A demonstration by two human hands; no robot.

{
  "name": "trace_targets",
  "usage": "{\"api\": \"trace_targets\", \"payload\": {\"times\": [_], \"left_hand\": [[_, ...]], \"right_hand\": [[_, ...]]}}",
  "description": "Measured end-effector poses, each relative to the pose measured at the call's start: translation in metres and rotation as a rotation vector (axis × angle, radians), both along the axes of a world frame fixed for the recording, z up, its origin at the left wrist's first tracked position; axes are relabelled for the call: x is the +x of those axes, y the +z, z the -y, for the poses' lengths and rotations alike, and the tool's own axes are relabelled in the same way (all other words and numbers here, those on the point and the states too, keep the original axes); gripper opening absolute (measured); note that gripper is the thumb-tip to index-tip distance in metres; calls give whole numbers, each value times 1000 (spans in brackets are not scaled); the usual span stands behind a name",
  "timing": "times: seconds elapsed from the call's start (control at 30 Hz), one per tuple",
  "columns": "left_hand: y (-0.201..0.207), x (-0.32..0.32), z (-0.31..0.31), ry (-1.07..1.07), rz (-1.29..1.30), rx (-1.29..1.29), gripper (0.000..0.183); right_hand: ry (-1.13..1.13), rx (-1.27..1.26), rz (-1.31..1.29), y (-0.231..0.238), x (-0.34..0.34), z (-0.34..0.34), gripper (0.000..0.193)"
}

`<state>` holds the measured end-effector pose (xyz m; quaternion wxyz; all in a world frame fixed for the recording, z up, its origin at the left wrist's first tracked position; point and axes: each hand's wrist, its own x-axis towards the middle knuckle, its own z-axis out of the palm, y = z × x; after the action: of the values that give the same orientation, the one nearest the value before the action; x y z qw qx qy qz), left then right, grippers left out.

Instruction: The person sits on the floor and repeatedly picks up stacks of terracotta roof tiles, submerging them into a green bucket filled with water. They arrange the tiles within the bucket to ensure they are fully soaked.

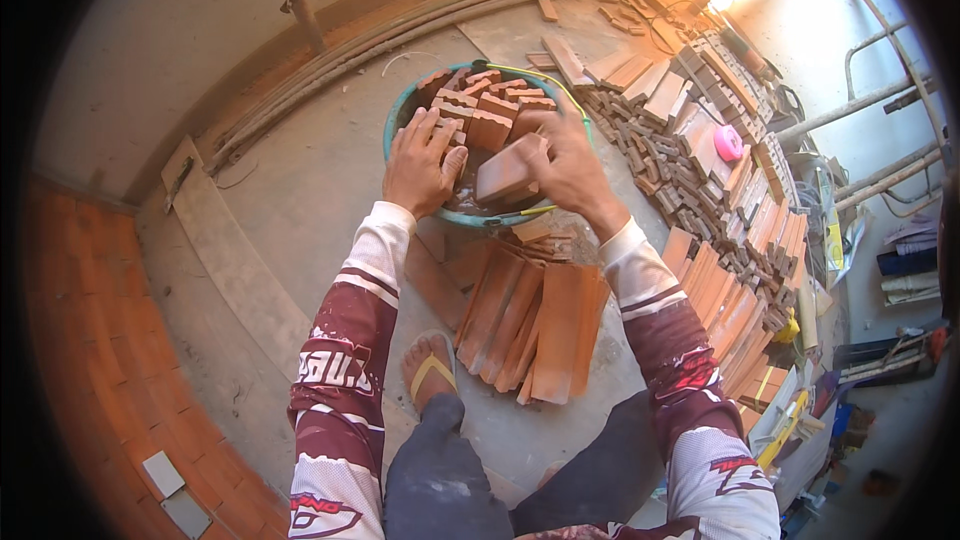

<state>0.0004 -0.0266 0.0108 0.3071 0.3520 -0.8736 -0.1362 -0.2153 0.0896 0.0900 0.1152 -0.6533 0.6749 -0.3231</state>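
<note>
A single head-worn fisheye view looks steeply down from just above the person's own forearms, close over the basin (400,115) and concrete floor (300,190); straight edges bend and darken toward the round rim.

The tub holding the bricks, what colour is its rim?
The tub has a teal-green rim, seen in the head view.

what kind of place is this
Probably a building site where brick tiles are being laid. Terracotta tiles lie fanned on a dusty concrete floor, more soak in a basin, and the right hand holds a wet tile while the left hand rests in the basin.
</note>
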Motion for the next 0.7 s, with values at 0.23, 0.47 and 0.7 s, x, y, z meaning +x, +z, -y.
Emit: {"api": "trace_targets", "payload": {"times": [0.23, 0.47, 0.7], "left_hand": [[-5, -9, 0, 14, -61, -14, 50], [-12, -6, 3, 56, -214, 45, 48], [-24, 5, 5, 90, -298, 55, 40]], "right_hand": [[-253, 62, -70, -59, -31, -3, 71], [-267, 138, 83, -57, 0, 20, 71], [-375, 54, 36, -36, 65, 37, 80]]}}
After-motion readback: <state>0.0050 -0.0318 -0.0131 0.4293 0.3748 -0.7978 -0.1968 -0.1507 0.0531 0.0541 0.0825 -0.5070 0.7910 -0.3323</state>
